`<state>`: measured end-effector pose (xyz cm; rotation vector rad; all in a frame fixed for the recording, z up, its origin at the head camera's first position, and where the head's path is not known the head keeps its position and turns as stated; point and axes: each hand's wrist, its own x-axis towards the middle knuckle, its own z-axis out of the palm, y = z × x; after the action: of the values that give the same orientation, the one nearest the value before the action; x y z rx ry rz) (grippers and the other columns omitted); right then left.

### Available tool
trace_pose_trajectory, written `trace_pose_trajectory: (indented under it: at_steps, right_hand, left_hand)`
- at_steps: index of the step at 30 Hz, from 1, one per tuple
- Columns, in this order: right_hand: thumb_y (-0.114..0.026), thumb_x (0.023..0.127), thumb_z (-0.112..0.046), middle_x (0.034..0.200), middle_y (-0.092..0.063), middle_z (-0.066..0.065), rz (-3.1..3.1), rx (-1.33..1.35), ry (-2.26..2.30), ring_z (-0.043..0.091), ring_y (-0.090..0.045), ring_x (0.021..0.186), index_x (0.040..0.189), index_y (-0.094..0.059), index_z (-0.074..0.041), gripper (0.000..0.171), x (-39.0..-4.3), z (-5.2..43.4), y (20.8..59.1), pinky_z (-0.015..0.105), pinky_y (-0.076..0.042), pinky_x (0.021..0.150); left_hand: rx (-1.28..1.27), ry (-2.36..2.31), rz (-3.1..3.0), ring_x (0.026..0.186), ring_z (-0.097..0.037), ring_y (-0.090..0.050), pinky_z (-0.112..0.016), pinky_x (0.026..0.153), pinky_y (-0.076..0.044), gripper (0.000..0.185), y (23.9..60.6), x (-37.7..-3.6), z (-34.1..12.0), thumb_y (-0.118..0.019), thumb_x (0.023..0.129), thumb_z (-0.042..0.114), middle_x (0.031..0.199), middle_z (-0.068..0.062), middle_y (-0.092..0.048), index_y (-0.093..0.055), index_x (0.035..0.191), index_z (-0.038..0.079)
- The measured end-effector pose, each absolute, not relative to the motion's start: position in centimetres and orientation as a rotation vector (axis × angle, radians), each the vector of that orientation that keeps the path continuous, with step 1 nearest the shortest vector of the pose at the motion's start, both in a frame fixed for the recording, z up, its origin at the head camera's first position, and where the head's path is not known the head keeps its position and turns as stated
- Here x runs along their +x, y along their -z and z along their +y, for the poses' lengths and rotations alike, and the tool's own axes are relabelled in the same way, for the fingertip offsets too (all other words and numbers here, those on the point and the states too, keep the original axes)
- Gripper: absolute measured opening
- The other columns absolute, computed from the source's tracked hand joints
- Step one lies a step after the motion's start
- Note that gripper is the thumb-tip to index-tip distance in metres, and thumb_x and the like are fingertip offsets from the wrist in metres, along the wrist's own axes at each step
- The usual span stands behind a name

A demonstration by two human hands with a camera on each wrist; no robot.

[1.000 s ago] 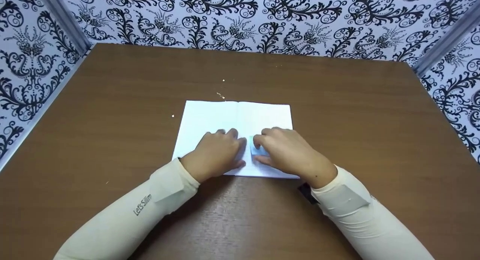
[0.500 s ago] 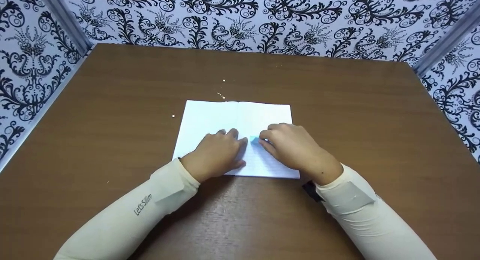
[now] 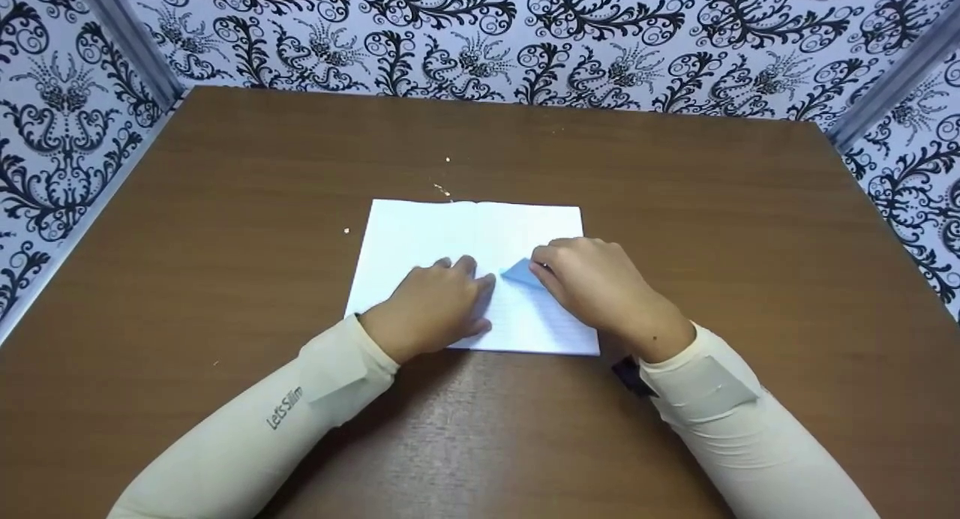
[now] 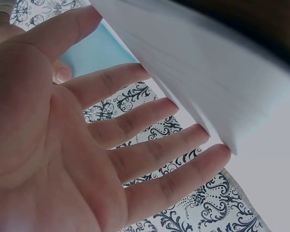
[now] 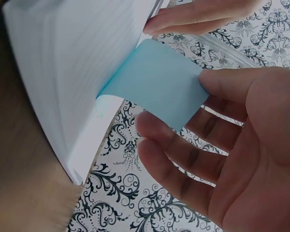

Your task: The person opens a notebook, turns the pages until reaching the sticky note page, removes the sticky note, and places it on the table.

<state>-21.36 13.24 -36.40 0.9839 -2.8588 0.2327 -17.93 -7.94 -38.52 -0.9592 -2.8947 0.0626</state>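
An open notebook (image 3: pixel 420 230) with lined white pages lies on the brown table. On its right page is a light blue sticky note (image 5: pixel 157 84), raised at its free end and still touching the page along its far edge in the right wrist view. My right hand (image 3: pixel 600 286) pinches that raised end between thumb and fingers. My left hand (image 3: pixel 427 309) rests on the left page near the centre fold, its fingers spread and fairly straight in the left wrist view. Part of the note is hidden behind the right hand in the head view.
Small pale crumbs (image 3: pixel 442 190) lie on the table (image 3: pixel 262 181) beyond the notebook. Patterned black and white wall covering (image 3: pixel 465 46) stands behind the table and at both sides.
My right hand has moved right and slightly away from me, going from fingers over the note to pinching its edge and peeling it up. The left hand has stayed in place.
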Motion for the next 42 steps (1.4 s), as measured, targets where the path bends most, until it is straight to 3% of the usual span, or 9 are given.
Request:
trace_pose_trajectory:
  at_steps: [18, 25, 35, 42]
  right_hand:
    - [-0.054, 0.102, -0.023, 0.068, -0.062, 0.003, -2.883, 0.813, -0.311, 0.023, -0.056, 0.065, 0.082, -0.066, -0.011, 0.026, -22.0, 14.2, 35.4, 0.045, -0.047, 0.06]
    - [-0.054, 0.103, -0.021, 0.075, -0.067, 0.006, -2.896, 0.753, -0.35, 0.021, -0.055, 0.067, 0.095, -0.071, -0.007, 0.023, -22.2, 14.6, 35.0, 0.04, -0.047, 0.062]
    - [-0.053, 0.103, -0.022, 0.072, -0.065, 0.006, -2.868, 0.674, -0.407, 0.024, -0.057, 0.067, 0.099, -0.072, -0.006, 0.025, -22.3, 15.1, 34.6, 0.04, -0.046, 0.061]
    - [-0.051, 0.104, -0.023, 0.067, -0.058, 0.006, -2.86, 0.644, -0.425, 0.024, -0.054, 0.065, 0.09, -0.067, -0.007, 0.026, -22.4, 15.5, 34.1, 0.039, -0.041, 0.058]
  left_hand:
    - [-0.964, -0.059, -2.925, 0.085, -0.033, -0.069, -0.046, 0.065, -0.06, 0.05, 38.7, -18.0, -8.0, -0.071, 0.091, 0.042, 0.107, -0.018, -0.067, -0.064, 0.123, 0.005]
    - [-0.964, -0.036, -2.931, 0.086, -0.034, -0.069, -0.048, 0.065, -0.06, 0.049, 38.7, -18.0, -8.0, -0.071, 0.091, 0.042, 0.108, -0.019, -0.066, -0.063, 0.123, 0.005]
    - [-0.97, -0.01, -2.927, 0.088, -0.035, -0.068, -0.048, 0.065, -0.06, 0.047, 38.8, -18.0, -8.0, -0.071, 0.091, 0.04, 0.108, -0.019, -0.066, -0.063, 0.121, 0.004]
    - [-0.97, -0.008, -2.928, 0.089, -0.034, -0.069, -0.048, 0.067, -0.06, 0.049, 38.9, -18.0, -8.1, -0.07, 0.092, 0.04, 0.109, -0.019, -0.066, -0.063, 0.124, 0.004]
